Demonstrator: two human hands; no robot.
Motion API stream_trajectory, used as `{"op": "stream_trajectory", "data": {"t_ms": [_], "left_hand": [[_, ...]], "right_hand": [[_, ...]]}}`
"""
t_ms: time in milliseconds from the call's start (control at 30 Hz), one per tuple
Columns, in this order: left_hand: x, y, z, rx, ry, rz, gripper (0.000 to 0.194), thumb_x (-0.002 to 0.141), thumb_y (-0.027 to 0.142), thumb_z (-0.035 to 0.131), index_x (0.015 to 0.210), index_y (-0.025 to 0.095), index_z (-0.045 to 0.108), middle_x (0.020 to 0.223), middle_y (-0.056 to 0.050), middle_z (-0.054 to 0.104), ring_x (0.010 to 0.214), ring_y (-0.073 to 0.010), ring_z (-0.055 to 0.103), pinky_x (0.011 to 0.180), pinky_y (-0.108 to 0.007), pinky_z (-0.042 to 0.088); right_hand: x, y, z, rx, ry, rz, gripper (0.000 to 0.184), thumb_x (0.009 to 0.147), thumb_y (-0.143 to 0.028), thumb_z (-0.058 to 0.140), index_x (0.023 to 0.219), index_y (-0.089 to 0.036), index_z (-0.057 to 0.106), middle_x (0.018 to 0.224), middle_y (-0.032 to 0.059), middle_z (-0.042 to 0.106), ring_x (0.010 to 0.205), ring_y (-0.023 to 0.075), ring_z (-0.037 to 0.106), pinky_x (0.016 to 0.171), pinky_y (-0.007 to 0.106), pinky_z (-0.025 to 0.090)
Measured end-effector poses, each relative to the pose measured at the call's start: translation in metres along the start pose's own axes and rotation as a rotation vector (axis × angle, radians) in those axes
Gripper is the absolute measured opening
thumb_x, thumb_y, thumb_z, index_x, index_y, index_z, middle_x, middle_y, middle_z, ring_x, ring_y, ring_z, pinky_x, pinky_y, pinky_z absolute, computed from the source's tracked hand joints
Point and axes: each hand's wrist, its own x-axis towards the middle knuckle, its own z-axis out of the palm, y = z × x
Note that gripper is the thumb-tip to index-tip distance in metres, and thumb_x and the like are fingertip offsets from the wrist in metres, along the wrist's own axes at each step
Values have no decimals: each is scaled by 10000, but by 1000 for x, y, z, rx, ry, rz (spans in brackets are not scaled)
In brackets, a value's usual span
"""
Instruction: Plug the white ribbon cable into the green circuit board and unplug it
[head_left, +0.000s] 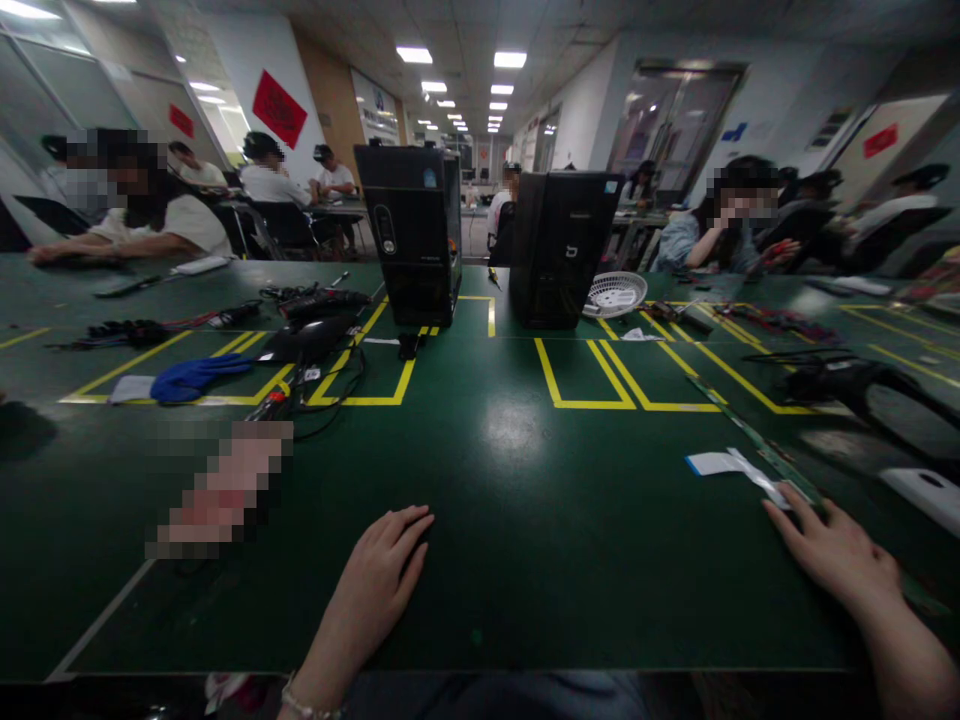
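Left hand (384, 562): on desk (562, 570), loosely open, empty | Right hand (841, 552): partly open, fingers at ribbon (714, 463) and board (781, 461), grip unclear | Light touch should spare ribbon

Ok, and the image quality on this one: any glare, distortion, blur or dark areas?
Head view: ceiling lights reflect as a pale glare patch mid-table; wide-angle stretch bends the room towards the edges; the lower corners fall dark; background people look soft; pixelated blocks hide faces and an item left of the left hand.
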Motion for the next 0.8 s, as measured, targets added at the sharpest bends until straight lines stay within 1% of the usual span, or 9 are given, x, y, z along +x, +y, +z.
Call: {"op": "stream_trajectory", "data": {"t_ms": [100,133,300,633,800], "left_hand": [[0,-1,2,-1,2,-4,345,967,266,433,1291,236,548,1314,-67,572,1198,-257,546,1037,-504,432],[0,-1,2,-1,3,-6,346,967,275,435,1290,234,550,1313,-68,573,1194,-260,549,1033,-504,436],[1,-2,3,4,-2,-14,351,966,279,431,1290,227,555,1313,-72,572,1191,-265,549,1024,-507,443],[1,-1,3,-5,13,-14,345,966,280,433,1283,231,558,1304,-69,576,1184,-256,552,1029,-494,439],[1,-2,3,9,-14,-22,353,971,276,420,1297,226,545,1319,-72,564,1198,-257,541,1028,-503,439]], "right_hand": [[3,-2,1,40,-81,78,730,889,-649,115,1473,-273,340,1468,210,333,1348,378,341,999,564,319],[2,-3,0,52,-78,84,730,889,-648,112,1470,-272,344,1469,208,328,1354,376,329,1008,564,309],[-2,-7,-5,84,-63,81,744,886,-659,95,1454,-264,370,1458,219,333,1340,393,339,1003,581,292],[-4,-10,-6,110,-67,93,757,887,-648,78,1435,-230,392,1455,256,315,1344,414,323,1008,576,276],[-5,-12,-6,146,-64,99,754,891,-640,83,1416,-209,409,1459,258,305,1359,409,302,1028,584,255]]}}
